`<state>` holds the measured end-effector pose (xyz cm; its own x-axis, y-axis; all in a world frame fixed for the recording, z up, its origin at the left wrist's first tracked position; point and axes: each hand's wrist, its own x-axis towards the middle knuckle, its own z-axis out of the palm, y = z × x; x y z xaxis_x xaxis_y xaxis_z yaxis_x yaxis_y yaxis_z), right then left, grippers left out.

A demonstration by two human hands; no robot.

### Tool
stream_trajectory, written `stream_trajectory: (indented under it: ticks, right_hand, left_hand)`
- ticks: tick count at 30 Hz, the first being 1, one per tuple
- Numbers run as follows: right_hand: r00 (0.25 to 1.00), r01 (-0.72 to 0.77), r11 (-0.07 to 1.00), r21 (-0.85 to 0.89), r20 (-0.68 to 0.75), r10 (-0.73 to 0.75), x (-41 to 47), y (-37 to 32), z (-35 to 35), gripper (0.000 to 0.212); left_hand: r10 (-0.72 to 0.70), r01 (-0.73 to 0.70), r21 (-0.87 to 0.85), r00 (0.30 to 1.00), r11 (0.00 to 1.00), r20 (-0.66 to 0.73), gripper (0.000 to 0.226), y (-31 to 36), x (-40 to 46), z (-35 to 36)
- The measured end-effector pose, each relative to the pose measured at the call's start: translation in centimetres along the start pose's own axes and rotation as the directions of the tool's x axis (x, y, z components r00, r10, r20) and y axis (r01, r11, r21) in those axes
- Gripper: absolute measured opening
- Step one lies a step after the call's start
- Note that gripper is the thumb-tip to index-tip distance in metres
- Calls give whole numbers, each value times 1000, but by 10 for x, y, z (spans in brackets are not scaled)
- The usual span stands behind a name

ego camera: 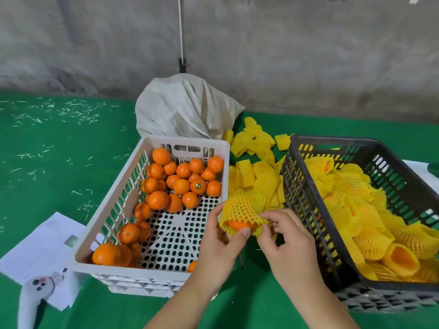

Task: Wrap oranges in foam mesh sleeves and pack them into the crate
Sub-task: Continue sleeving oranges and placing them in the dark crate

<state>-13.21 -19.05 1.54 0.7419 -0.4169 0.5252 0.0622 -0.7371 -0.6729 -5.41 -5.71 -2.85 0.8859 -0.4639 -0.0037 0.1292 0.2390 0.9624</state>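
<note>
Between the two crates I hold an orange (pixel 240 224) mostly covered by a yellow foam mesh sleeve (pixel 244 206). My left hand (pixel 221 241) grips the orange from below, thumb on its bare end. My right hand (pixel 287 236) pinches the sleeve's lower edge. A white crate (pixel 145 148) on the left holds several bare oranges (pixel 181 186). The black crate (pixel 306 200) on the right holds several wrapped oranges (pixel 370 224). Loose empty sleeves (pixel 251 143) lie heaped behind my hands.
A tied white woven sack (pixel 187 108) stands behind the white crate. Sheets of paper (pixel 40 248) and a small white toy (pixel 35 293) lie at the front left. Green cloth (pixel 52 150) covers the table, with a concrete wall behind.
</note>
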Motion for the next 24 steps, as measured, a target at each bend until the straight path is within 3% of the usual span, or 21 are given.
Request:
stream_trajectory:
  ticks: [5, 9, 12, 14, 17, 19, 20, 21, 22, 23, 24]
  right_hand:
    - [999, 11, 998, 59, 34, -13, -10, -10, 7, 30]
    - [974, -119, 987, 106, 208, 95, -7, 1, 3, 60]
    - [979, -124, 985, 123, 179, 101, -5, 9, 2, 41]
    - [992, -47, 997, 68, 117, 38, -6, 11, 1, 30]
    - [982, 82, 994, 78, 161, -94, -8, 7, -4, 17]
    - [981, -85, 974, 209, 188, 45, -8, -1, -5, 23]
    - [951, -279, 905, 323, 223, 214, -6, -7, -6, 35]
    - [869, -491, 729, 476, 318, 378, -4, -15, -5, 52]
    - [749, -660, 461, 593, 473, 465, -3, -18, -2, 67]
    - [652, -741, 216, 636, 604, 459, -3, -20, 0, 74]
    - [596, -768, 63, 637, 675, 435, -2, -18, 1, 71]
  left_hand:
    - [25, -26, -30, 999, 999, -35, 65, -1, -1, 1]
    - [21, -21, -9, 999, 1000, -28, 64, -6, 0, -1]
    - [40, -41, -11, 999, 999, -24, 64, -4, 0, 0]
    - [60, -60, 2, 998, 998, -36, 65, -3, 0, 2]
    - [86, -83, 39, 994, 996, -70, 67, -2, 0, 2]
    - [98, -94, 60, 993, 994, -72, 67, -1, 0, 1]
    - [99, -94, 79, 994, 992, -55, 67, -3, -1, 2]
    - [95, -92, 111, 995, 990, -25, 68, -4, -2, 3]
    - [86, -87, 160, 996, 983, 11, 72, -6, -4, 4]
    - [79, -88, 224, 996, 971, 49, 78, -7, -4, 5]
    - [72, -96, 295, 993, 951, 91, 82, -8, -4, 7]
